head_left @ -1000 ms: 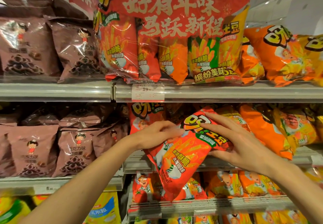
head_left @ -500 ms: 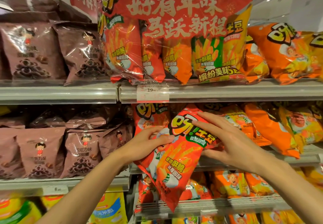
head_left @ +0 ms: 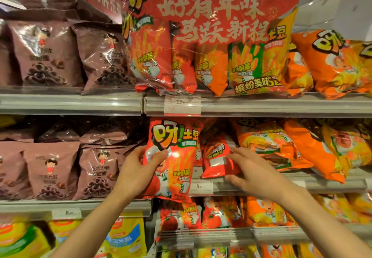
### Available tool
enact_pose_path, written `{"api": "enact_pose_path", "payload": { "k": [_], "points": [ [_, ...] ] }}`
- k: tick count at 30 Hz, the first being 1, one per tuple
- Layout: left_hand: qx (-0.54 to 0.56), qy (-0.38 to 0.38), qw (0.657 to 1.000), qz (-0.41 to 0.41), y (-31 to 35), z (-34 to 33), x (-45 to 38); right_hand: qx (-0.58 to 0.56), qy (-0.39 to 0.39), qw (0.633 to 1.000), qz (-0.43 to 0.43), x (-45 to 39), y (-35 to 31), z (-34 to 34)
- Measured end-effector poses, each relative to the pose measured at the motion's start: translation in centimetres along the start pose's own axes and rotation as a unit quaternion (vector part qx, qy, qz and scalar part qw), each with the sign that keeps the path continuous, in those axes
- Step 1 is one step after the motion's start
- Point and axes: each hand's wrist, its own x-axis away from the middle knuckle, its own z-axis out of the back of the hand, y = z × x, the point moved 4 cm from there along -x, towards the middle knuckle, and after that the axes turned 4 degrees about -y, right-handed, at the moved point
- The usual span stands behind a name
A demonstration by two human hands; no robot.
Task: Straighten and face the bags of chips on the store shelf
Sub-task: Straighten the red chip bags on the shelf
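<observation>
A red bag of potato sticks (head_left: 174, 157) stands upright, front outward, at the left end of the middle shelf (head_left: 261, 185). My left hand (head_left: 138, 173) grips its left edge, thumb across the front. My right hand (head_left: 253, 175) is spread, its fingers touching a second red bag (head_left: 216, 157) that leans just right of the first. Orange bags (head_left: 267, 143) lie slanted further right on the same shelf.
A big red multipack (head_left: 211, 36) and orange bags (head_left: 332, 62) sit on the upper shelf. Brown chocolate-ring bags (head_left: 96, 173) fill the left bays. More red and orange bags (head_left: 221, 213) stand on the shelf below. Price tags (head_left: 182, 105) hang on the shelf rails.
The red bag was tilted and hanging off the shelf; it has been turned upright and set at the shelf's left end. My right hand left it and moved to the neighbouring red bag.
</observation>
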Motion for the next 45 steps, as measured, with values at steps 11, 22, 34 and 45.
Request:
{"api": "enact_pose_path", "payload": {
  "k": [11, 22, 34, 45],
  "points": [
    [-0.028, 0.025, 0.999, -0.004, -0.1, -0.7, 0.2, 0.057, -0.088, 0.992, -0.07, -5.7, -3.0, -2.2],
    [-0.005, 0.024, 1.0, 0.001, -0.4, -0.7, 0.0, 0.044, -0.196, 0.971, -0.13, -6.2, -1.7, -2.8],
    [0.011, 0.023, 1.0, 0.012, -0.8, -0.8, -0.2, 0.038, -0.163, 0.961, -0.219, -8.1, -1.3, -2.9],
    [0.027, 0.015, 0.999, 0.029, -1.8, -0.7, -0.6, -0.103, -0.039, 0.969, -0.223, -7.6, -0.7, -1.6]
  ]
}}
